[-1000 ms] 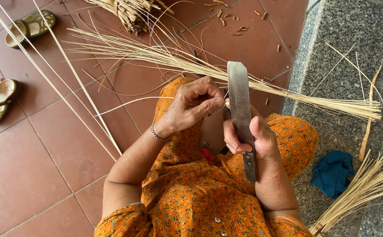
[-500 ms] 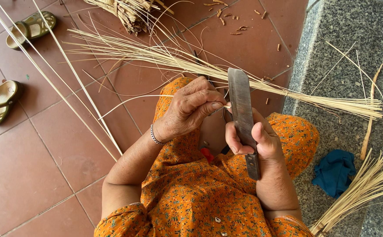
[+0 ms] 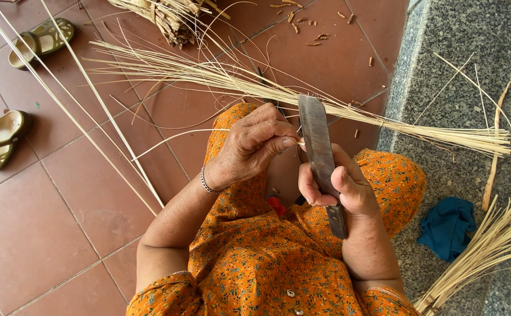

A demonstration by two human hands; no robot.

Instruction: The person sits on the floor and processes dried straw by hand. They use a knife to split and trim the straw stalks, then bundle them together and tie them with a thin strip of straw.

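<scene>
Your right hand (image 3: 338,188) is wrapped tight around the handle of a broad flat knife (image 3: 319,150), blade pointing away from you. Your left hand (image 3: 251,146) is curled, thumb and fingertips pinching a thin cane strip (image 3: 179,136) against the blade's left edge, strip trailing left over the tiled floor (image 3: 45,234).

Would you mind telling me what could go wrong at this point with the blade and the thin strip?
The left hand pinches the thin strip right against the broad knife, so a slip might cut the fingertips. The right hand has its fingers wrapped across the blade, which could nick them if it twists. The knife is worked over the lap, so a slip might hit the leg.
</scene>
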